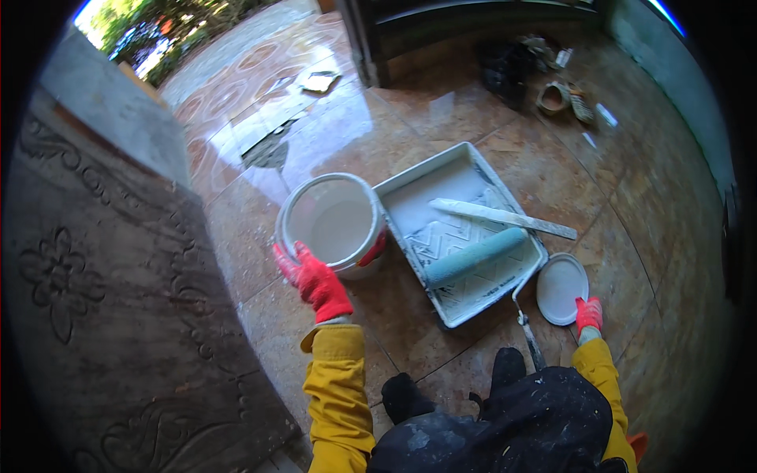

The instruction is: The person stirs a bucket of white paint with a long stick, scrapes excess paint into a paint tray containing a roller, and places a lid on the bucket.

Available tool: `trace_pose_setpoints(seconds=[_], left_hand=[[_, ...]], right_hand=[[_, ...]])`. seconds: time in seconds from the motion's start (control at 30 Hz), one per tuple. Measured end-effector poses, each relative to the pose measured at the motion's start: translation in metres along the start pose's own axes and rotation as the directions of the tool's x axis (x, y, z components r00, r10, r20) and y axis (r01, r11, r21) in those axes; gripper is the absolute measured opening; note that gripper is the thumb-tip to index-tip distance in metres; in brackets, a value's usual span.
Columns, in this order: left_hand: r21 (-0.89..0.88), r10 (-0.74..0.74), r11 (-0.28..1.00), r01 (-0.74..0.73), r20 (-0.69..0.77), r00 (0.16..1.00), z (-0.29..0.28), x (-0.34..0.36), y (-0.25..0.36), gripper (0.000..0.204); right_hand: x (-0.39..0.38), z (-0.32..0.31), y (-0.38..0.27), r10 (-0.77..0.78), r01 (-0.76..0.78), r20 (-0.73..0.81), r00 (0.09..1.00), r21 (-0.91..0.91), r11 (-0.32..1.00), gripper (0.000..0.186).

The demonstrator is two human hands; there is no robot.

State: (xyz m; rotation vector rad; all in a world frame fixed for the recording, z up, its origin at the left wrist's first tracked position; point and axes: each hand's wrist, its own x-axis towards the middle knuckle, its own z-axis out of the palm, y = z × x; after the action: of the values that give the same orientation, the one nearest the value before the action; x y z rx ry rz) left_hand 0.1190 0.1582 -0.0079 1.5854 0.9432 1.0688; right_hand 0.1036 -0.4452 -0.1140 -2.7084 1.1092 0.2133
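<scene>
Nearest: dark, paint-spotted clothing (505, 426) over the lap, two dark shoes (405, 396) just past it. Yellow sleeves (337, 386) came in at either side, a red glove on each hand.

Right hand (589, 315): fingers closed on the near right edge of a round white lid (561, 285), its flat face up. Could not tell whether the lid was clear of the floor (512, 158).

Left hand (322, 290): fingers partly spread, against the near left side of a white bucket (315, 201), tips up by the rim. Firmness of grip could not be told. Bucket open at the top, pale paint (343, 229) inside, a red patch low on its right side.

Tray (465, 309) on the floor just right of the bucket, between it and the lid. White paint pooled at its far end. A blue-green roller (477, 256) lay across the ribbed slope, wire frame over the near right corner, handle (535, 349) toward the lap. Beyond it a paint-coated stick (505, 218), one end over the pool, the other out past the right rim.

Left: a carved dark panel (126, 292). Farther: a broken patch (270, 150) in the tiles, glare around it. Far right: a black bag (505, 75), a pair of worn shoes (553, 97) beside it, a pale green wall (670, 87). Farthest, upper left: plants (177, 35) in daylight.
</scene>
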Motion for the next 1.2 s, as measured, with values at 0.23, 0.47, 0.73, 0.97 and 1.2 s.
trace_pose_setpoints(seconds=[0.23,0.47,0.73,0.97,1.2], left_hand=[[-0.196,-0.13,0.97,0.141,0.068,0.989,0.01,-0.011,0.019,0.054],[-0.196,-0.182,0.963,0.185,0.033,0.983,0.009,-0.022,0.037,0.053],[-0.27,-0.204,0.939,0.214,0.066,0.977,0.004,-0.027,0.035,0.057],[-0.405,-0.264,0.857,0.32,0.189,0.946,-0.014,-0.014,0.023,0.06],[-0.213,-0.234,0.929,0.304,0.299,0.925,-0.031,0.022,0.013,0.065]], right_hand=[[0.027,-0.016,0.042,-0.139,0.138,-0.029,0.99,-0.032,0.99,0.037],[0.018,-0.117,0.022,-0.151,0.118,-0.012,0.988,0.685,0.719,0.027],[-0.152,-0.262,-0.19,-0.49,0.553,-0.289,0.822,0.609,0.569,0.026],[-0.249,-0.167,-0.377,-0.885,0.92,-0.361,-0.293,0.147,-0.364,0.027],[-0.307,-0.062,-0.397,-0.618,0.677,-0.303,-0.725,-0.48,-0.559,0.029]])
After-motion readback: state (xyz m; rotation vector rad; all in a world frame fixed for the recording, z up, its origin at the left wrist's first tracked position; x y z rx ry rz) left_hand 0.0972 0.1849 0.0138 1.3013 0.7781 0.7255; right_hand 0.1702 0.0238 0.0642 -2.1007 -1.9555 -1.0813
